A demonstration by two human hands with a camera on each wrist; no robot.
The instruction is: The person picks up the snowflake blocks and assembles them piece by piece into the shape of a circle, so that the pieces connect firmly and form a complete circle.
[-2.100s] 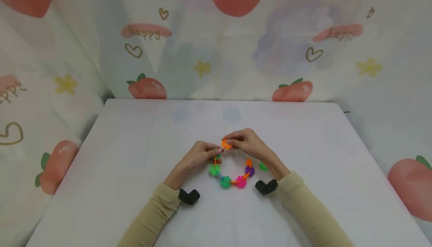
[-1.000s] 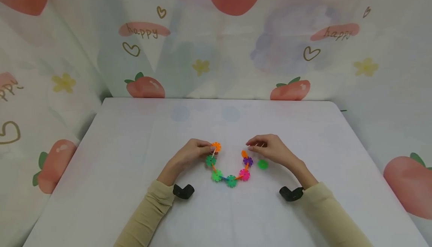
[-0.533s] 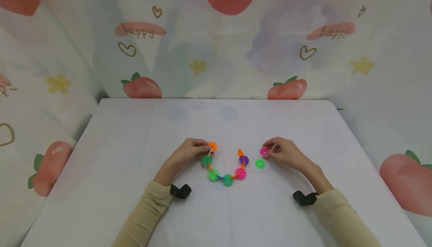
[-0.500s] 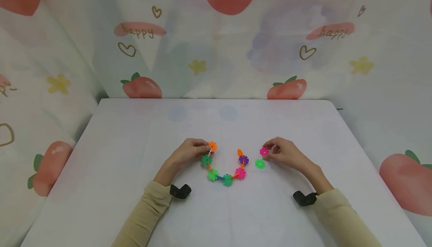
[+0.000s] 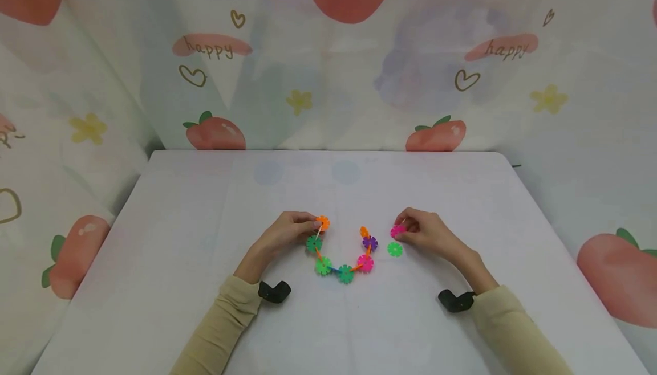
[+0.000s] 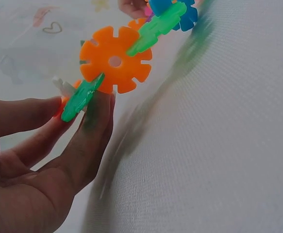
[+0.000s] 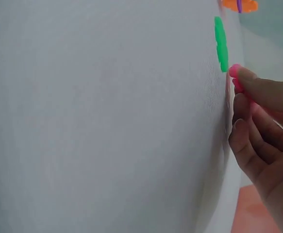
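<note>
A chain of notched plastic snowflake discs [image 5: 345,274] curves in a U on the white table, with dark green, light green, pink, purple and orange pieces slotted together. At its left end my left hand [image 5: 290,232] pinches the orange disc [image 5: 323,223], beside a white disc seen edge-on. In the left wrist view, thumb and fingers meet behind a green disc [image 6: 83,97]. Apart from the chain, on the right, a loose pink disc [image 5: 397,231] is pinched between the thumb and fingers of my right hand [image 5: 428,231]. A loose light green disc [image 5: 394,249] lies just in front of that hand.
The white tabletop [image 5: 231,318] spreads around both hands. Behind it hangs a printed cloth [image 5: 349,78] with fruit and hearts. A black wrist piece [image 5: 275,292] sits at the left wrist and another black piece [image 5: 455,301] at the right.
The right hand has left the orange disc, moved right and taken up the pink disc, then drifted slightly left with it. The left hand now holds the orange end, and the chain has opened out.
</note>
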